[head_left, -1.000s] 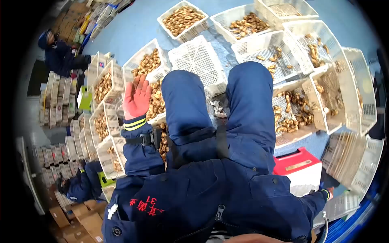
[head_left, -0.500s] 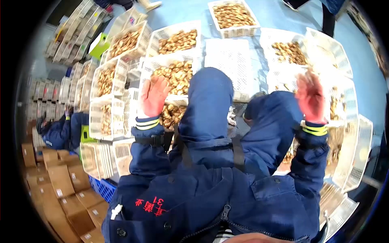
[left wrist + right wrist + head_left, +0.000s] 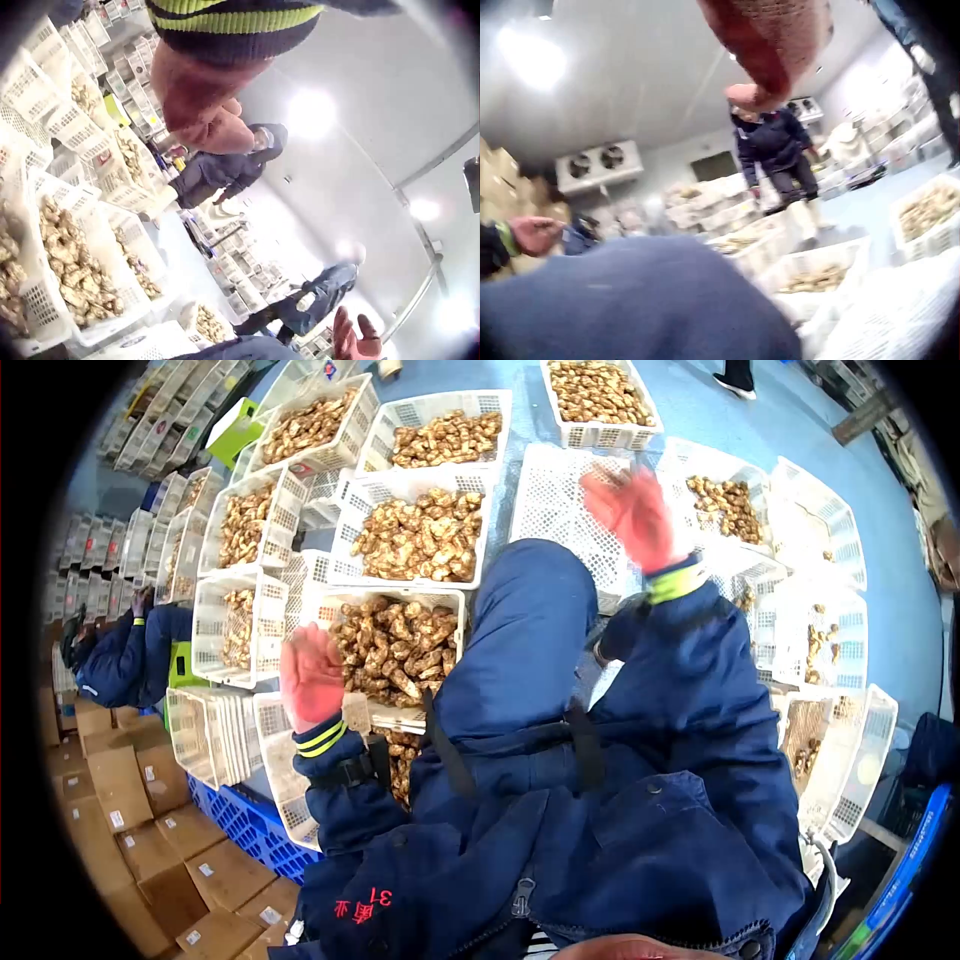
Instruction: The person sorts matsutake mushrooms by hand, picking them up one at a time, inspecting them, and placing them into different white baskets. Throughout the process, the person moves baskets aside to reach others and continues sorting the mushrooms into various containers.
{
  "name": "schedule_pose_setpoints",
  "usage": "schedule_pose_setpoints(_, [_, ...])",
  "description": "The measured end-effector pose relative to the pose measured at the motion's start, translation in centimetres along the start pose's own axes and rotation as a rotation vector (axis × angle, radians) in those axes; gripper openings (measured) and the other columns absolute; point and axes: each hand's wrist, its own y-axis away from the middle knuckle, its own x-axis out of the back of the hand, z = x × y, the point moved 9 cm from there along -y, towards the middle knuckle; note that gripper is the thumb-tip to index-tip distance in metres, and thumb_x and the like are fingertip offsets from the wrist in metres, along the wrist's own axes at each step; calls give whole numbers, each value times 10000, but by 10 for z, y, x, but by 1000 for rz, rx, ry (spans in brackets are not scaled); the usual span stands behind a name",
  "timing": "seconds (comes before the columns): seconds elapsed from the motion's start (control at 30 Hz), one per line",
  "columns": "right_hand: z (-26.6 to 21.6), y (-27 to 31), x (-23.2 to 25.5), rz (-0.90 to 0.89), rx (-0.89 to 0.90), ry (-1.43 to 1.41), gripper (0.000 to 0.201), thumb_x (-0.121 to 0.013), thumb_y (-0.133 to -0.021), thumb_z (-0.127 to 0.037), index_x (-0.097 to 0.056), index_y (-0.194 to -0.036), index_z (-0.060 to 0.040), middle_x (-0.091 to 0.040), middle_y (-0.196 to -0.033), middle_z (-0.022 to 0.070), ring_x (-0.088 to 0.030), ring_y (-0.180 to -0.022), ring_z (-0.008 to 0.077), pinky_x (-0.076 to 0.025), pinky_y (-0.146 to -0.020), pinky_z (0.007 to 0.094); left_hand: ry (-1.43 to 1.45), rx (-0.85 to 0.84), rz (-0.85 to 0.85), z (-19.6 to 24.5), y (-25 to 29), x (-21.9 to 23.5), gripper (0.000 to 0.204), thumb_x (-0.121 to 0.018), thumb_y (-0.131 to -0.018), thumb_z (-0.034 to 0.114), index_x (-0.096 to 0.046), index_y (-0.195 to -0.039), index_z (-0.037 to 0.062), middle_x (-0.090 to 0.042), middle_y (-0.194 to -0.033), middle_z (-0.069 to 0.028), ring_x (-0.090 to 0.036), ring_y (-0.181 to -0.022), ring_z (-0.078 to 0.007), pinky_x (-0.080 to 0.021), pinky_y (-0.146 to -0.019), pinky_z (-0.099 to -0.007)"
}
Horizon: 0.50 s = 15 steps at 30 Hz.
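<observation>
Head view: The left hand point(image 3: 312, 675) is open, and brown lumps point(image 3: 395, 650) sit in a crate point(image 3: 400, 592) just right of its fingers. The right hand point(image 3: 632, 515) is open too, over a white basket point(image 3: 550, 500). The coat point(image 3: 460, 860) says "31" in red.

Left wrist view: The left hand's fingers bend loosely, holding nothing.

Right wrist view: The right hand is blurry.

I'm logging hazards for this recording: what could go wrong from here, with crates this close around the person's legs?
The left leg lies right beside the crate of darker produce; a shift could jostle it and perhaps spill some pieces.

The left hand is near that crate's edge and might knock it.

The right hand looks blurred, perhaps moving, and could bump a crate.
</observation>
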Motion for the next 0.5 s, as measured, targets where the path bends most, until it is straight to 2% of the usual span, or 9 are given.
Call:
schedule_pose_setpoints(0.03, [13, 7, -9, 10, 8, 4, 386, -468, -857, -233, -417, -1163, -2, -434, -1188, 221, -469, -1067, 321, -384, -900, 418, -85, -36, -36, -8, -5, -13, 355, -368, -902, 298, -485, -1155, 78, -497, -1189, -91, -501, -1058, -202, -395, -899, -341])
schedule_pose_setpoints(0.13, [88, 30, -4, 34, -356, -246, 410, -445, -872, -277, -402, -1181, -12, -426, -1185, 232, -479, -1039, 312, -398, -876, 435, 57, 159, -108, -31, -17, -59, 354, -344, -912, 290, -487, -1147, 67, -494, -1190, -91, -489, -1074, -219, -369, -937, -348])
schedule_pose_setpoints(0.17, [27, 4, 74, 388, 247, 107, 368, -427, -878, -280, -428, -1137, -19, -458, -1121, 256, -522, -962, 291, -438, -821, 438, 49, 129, -127, -26, -17, -69, 353, -343, -913, 292, -490, -1143, 68, -496, -1188, -90, -487, -1077, -218, -368, -938, -349])
schedule_pose_setpoints(0.2, [13, 9, 115, 604, 144, -147, 387, -420, -878, -317, -423, -1149, -40, -498, -1078, 220, -535, -919, 264, -457, -804, 415, 34, 111, -143, -22, -15, -77, 353, -341, -914, 293, -493, -1139, 68, -499, -1186, -89, -485, -1080, -218, -367, -939, -350])
schedule_pose_setpoints(0.27, [-33, -2, 99, 374, 427, -158, 360, -391, -890, -309, -438, -1144, -58, -544, -1016, 180, -549, -899, 250, -461, -808, 383, 10, 83, -151, -13, -10, -74, 362, -337, -912, 312, -501, -1132, 75, -511, -1170, -89, -491, -1074, -216, -370, -939, -355])
schedule_pose_setpoints(0.37, [55, 30, -30, -139, -156, -213, 407, -400, -892, -295, -383, -1210, -41, -478, -1150, 202, -546, -936, 264, -452, -814, 351, 94, 106, -147, -28, -12, -66, 349, -358, -906, 300, -499, -1124, 67, -506, -1174, -92, -496, -1065, -204, -398, -902, -341])
schedule_pose_setpoints(0.4, [101, 37, -8, -22, -353, -80, 367, -442, -874, -244, -419, -1158, -13, -491, -1131, 199, -502, -1006, 274, -401, -867, 368, 79, 108, -136, -39, -17, -72, 345, -382, -900, 294, -494, -1122, 55, -504, -1174, -98, -503, -1052, -196, -411, -887, -330])
schedule_pose_setpoints(0.47, [120, 24, 118, 374, -261, 36, 298, -450, -862, -212, -453, -1080, -8, -536, -1058, 134, -510, -957, 230, -396, -857, 367, -15, 139, -150, -55, -15, -107, 339, -365, -906, 290, -471, -1102, 35, -526, -1111, -120, -525, -961, -225, -426, -837, -340])
schedule_pose_setpoints(0.5, [113, 15, 137, 359, -256, 40, 298, -450, -862, -212, -453, -1080, -8, -536, -1058, 134, -510, -957, 230, -396, -857, 367, -67, 128, -175, -53, -12, -120, 357, -352, -909, 303, -464, -1110, 29, -522, -1115, -119, -523, -960, -228, -426, -833, -344])
